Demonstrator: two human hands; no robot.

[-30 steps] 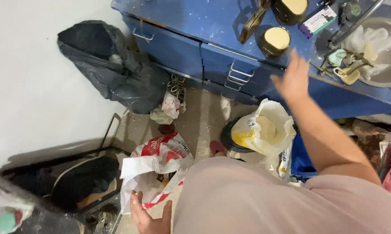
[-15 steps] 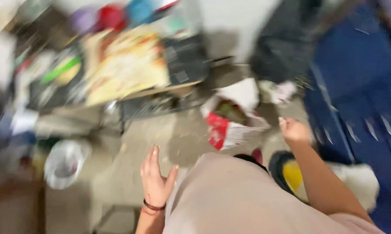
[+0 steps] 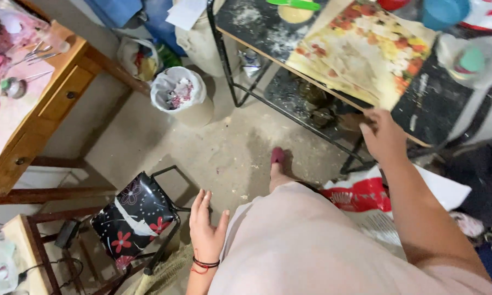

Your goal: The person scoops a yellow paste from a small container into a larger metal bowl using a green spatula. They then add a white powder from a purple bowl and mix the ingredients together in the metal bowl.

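My left hand [image 3: 206, 228] hangs at my side, fingers spread and holding nothing, just right of a black stool with a flower pattern [image 3: 134, 214]. My right hand [image 3: 383, 134] reaches forward to the front edge of a black metal-framed table [image 3: 431, 106] and rests near the corner of a flowered mat [image 3: 366, 52] lying on it. Its fingers curl at the table edge; nothing shows in its grip. One foot in a red shoe [image 3: 277, 157] stands on the concrete floor.
A wooden desk with drawers [image 3: 38, 117] stands at left. A bag-lined waste bin [image 3: 179, 94] sits on the floor by the table leg. A red and white plastic bag [image 3: 366, 194] lies at my right. A blue cup [image 3: 445, 12] and a bottle [image 3: 464, 57] stand on the table.
The view has swung left from the blue cabinet to the black table. My left hand let go of the red and white bag. My right hand moved to the table edge.
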